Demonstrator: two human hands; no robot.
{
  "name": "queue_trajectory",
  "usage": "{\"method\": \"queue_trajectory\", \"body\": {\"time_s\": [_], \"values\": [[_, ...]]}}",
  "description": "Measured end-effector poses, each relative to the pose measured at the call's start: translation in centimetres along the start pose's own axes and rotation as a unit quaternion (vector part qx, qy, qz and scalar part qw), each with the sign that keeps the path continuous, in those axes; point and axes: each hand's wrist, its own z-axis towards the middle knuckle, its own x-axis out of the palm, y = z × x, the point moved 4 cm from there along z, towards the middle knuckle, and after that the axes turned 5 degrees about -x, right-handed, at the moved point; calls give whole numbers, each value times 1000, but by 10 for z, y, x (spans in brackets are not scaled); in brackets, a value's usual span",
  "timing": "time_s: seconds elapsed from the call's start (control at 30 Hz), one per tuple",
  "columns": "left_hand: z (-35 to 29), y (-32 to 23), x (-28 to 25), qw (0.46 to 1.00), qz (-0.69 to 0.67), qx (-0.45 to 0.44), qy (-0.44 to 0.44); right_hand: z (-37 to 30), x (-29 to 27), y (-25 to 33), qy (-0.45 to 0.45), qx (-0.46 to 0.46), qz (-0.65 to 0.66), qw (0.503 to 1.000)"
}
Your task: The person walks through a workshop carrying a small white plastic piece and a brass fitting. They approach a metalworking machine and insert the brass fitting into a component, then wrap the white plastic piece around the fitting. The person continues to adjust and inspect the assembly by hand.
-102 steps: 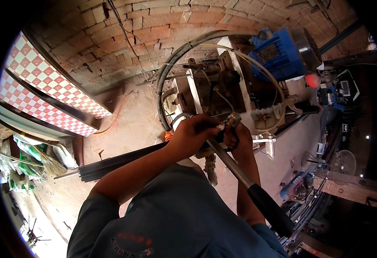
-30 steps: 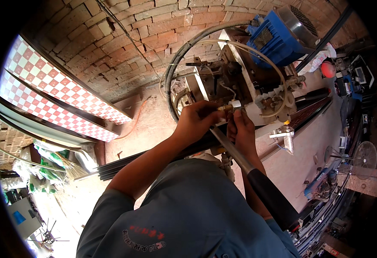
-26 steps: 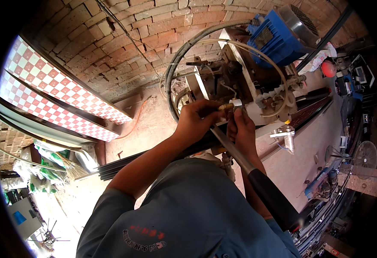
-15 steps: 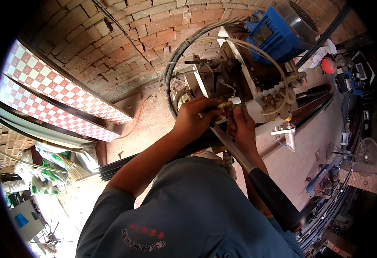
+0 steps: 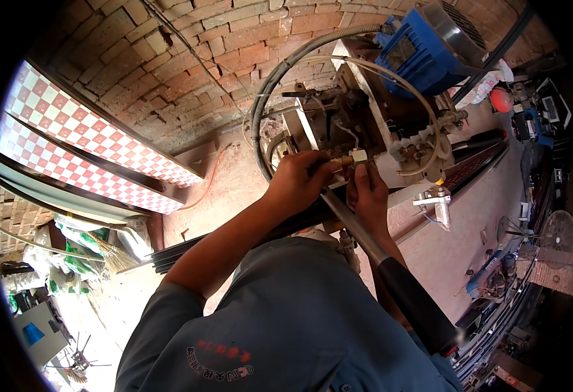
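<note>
My left hand (image 5: 297, 181) pinches a small brass-coloured fitting (image 5: 344, 161) with thumb and forefinger. A white block-like end piece (image 5: 359, 155) sits at its right side. Just below that piece, my right hand (image 5: 368, 191) is closed, thumb up, against the underside of the fitting; what its curled fingers hold is hidden. A grey metal bar with a black sleeve (image 5: 413, 297) slants from between my hands down past my right forearm. Behind my hands stands a dirty machine (image 5: 348, 121) with a white frame and small valves.
A blue electric motor (image 5: 423, 52) tops the machine, with a grey corrugated hose (image 5: 257, 111) and a pale tube (image 5: 423, 98) curving round. Red-and-white checkered panels (image 5: 90, 124) lean at left by a brick wall (image 5: 188, 59). A fan (image 5: 556, 230) and cluttered equipment line the right.
Both hands stay at the fitting with only slight finger shifts. The white end piece looks slightly turned and a little lower.
</note>
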Motion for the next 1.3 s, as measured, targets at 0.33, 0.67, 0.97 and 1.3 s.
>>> {"method": "queue_trajectory", "body": {"time_s": [0.33, 0.67, 0.97, 1.3], "values": [[2, -3, -6, 996, 36, 75, -30, 2, 0, -2, -1, 3, 1, 1000], [1, -3, -2, 995, -29, 94, -31, 2, -3, 0, -14, 24, 32, 999], [4, 0, -3, 999, -36, -21, 6, 1, -3, -6, -4, 11, 20, 1000], [0, -1, -5, 1000, -10, 20, 1, -1, -2, -7, -7, 24, 18, 1000]]}}
